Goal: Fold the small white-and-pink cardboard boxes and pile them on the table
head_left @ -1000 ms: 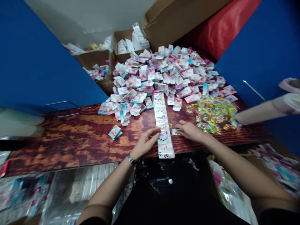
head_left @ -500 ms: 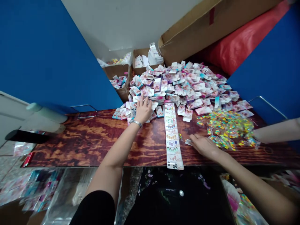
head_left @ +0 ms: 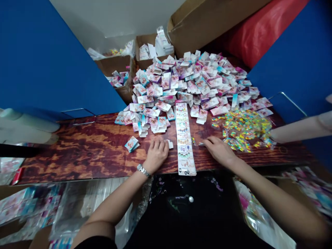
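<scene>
My left hand [head_left: 156, 155], wearing a metal wristwatch, rests palm down on the wooden table [head_left: 90, 154], its fingertips over a small white card [head_left: 170, 144]. My right hand [head_left: 219, 150] lies to the right of a long printed strip of cards [head_left: 185, 138], pinching a narrow white slip [head_left: 201, 144]. Behind the strip spreads a large heap of pink-and-white printed cards [head_left: 181, 90]. A small stack of cards [head_left: 131, 144] sits left of my left hand. Right of my right hand lies a pile of shiny multicoloured packets [head_left: 245, 129].
Cardboard boxes [head_left: 153, 48] holding more cards stand behind the heap, below a large carton [head_left: 212, 24] and a red bag [head_left: 264, 27]. Blue panels [head_left: 52, 58] flank the table. Pale rolls [head_left: 301, 128] project from the right. Plastic-wrapped packs [head_left: 33, 207] lie below the near edge.
My left hand has moved back from the edge of the heap to the table in front of it, now over a small card. My right hand has shifted slightly left.
</scene>
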{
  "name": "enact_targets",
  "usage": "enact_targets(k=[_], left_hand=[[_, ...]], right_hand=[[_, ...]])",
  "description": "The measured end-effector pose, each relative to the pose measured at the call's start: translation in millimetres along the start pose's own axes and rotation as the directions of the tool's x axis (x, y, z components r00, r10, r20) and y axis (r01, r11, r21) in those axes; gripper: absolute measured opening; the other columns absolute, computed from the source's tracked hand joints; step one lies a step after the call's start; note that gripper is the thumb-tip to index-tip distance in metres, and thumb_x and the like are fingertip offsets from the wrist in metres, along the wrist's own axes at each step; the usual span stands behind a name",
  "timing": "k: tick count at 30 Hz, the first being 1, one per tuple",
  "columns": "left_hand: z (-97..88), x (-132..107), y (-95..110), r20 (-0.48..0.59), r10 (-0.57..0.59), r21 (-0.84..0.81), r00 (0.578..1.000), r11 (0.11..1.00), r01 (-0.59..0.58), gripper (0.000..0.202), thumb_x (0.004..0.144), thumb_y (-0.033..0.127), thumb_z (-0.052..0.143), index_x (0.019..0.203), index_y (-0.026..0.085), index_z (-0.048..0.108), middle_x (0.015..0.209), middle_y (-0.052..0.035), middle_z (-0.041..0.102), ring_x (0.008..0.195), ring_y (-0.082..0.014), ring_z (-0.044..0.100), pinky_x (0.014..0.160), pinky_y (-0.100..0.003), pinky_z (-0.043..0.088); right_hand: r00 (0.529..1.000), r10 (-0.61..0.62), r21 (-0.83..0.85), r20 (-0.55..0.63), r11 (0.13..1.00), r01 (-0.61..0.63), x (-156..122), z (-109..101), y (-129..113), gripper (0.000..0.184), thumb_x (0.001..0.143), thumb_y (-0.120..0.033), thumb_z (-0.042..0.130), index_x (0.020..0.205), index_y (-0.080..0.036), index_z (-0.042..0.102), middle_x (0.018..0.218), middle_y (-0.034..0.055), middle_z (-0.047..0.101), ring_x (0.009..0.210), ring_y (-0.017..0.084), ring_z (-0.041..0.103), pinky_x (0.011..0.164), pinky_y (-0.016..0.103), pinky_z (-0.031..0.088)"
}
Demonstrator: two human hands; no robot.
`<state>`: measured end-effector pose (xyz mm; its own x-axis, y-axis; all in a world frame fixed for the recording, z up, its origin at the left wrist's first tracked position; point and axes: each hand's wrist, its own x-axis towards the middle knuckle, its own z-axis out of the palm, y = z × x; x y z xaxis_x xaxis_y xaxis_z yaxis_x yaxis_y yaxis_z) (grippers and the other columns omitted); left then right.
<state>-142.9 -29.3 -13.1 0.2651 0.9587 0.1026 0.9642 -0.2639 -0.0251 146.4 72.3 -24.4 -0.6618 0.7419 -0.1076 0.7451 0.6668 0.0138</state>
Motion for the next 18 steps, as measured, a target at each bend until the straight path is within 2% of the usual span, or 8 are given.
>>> enact_targets(k=[3, 6, 9, 13, 16, 18], left_hand=[[5.4, -4, 0, 0.062, -0.026, -0.021, 0.998, 0.999, 0.028, 0.033, 0.096, 0.017, 0.038, 0.124, 0.014, 0.055, 0.121, -0.0205, 0.06, 0.107, -0.0311, 0.059, 0.084, -0.047, 0.053], [3.9, 0, -5, 0.088, -0.046, -0.045, 0.995, 0.998, 0.051, 0.029, 0.096, 0.021, 0.042, 0.122, 0.019, 0.054, 0.135, -0.0191, 0.051, 0.118, -0.0307, 0.052, 0.078, -0.041, 0.056], [1.1, 5, -9, 0.097, -0.05, -0.074, 0.994, 0.996, 0.058, 0.03, 0.095, 0.02, 0.044, 0.124, 0.019, 0.051, 0.136, -0.0166, 0.05, 0.126, -0.0292, 0.047, 0.084, -0.039, 0.056], [5.2, 8, -15, 0.11, -0.058, -0.135, 0.992, 0.988, 0.072, 0.047, 0.093, 0.022, 0.049, 0.138, 0.012, 0.039, 0.127, -0.0189, 0.056, 0.12, -0.0292, 0.052, 0.089, -0.039, 0.053], [9.6, 7, -20, 0.073, -0.102, -0.181, 0.992, 0.977, 0.114, 0.058, 0.09, 0.025, 0.056, 0.141, 0.008, 0.035, 0.128, -0.0223, 0.053, 0.121, -0.0318, 0.05, 0.091, -0.041, 0.051], [7.4, 5, -20, 0.025, -0.131, -0.246, 0.991, 0.96, 0.133, 0.056, 0.089, 0.026, 0.058, 0.139, 0.009, 0.038, 0.127, -0.0204, 0.054, 0.119, -0.0311, 0.051, 0.094, -0.042, 0.049]], right_hand=[[0.999, -0.052, -0.068, -0.013, 0.996, 0.051, -3, -2, -5, 0.037, 0.095, -0.01, 0.036, 0.123, -0.019, 0.06, 0.117, 0.0126, 0.06, 0.103, 0.027, 0.054, 0.079, 0.034, 0.045], [0.995, -0.099, -0.064, -0.03, 0.993, 0.097, -6, -1, -7, 0.038, 0.096, -0.01, 0.036, 0.122, -0.019, 0.062, 0.111, 0.011, 0.064, 0.097, 0.026, 0.054, 0.076, 0.034, 0.044], [0.991, -0.099, -0.029, -0.087, 0.995, 0.097, -7, 4, -7, 0.039, 0.096, -0.011, 0.037, 0.128, -0.019, 0.059, 0.099, 0.009, 0.066, 0.091, 0.023, 0.054, 0.078, 0.032, 0.043], [0.992, -0.044, 0.024, -0.118, 0.999, 0.047, -4, 11, -3, 0.04, 0.096, -0.013, 0.04, 0.132, -0.018, 0.055, 0.093, 0.0076, 0.066, 0.089, 0.022, 0.056, 0.08, 0.031, 0.043], [0.995, -0.027, 0.027, -0.101, 0.999, 0.03, -1, 7, -2, 0.03, 0.097, -0.019, 0.042, 0.117, -0.017, 0.064, 0.092, 0.0088, 0.065, 0.087, 0.022, 0.057, 0.074, 0.032, 0.042], [0.984, -0.016, 0.043, -0.179, 0.999, 0.024, 1, -3, -5, 0.027, 0.098, -0.024, 0.043, 0.11, -0.018, 0.066, 0.093, 0.0088, 0.064, 0.086, 0.022, 0.057, 0.071, 0.031, 0.041]])
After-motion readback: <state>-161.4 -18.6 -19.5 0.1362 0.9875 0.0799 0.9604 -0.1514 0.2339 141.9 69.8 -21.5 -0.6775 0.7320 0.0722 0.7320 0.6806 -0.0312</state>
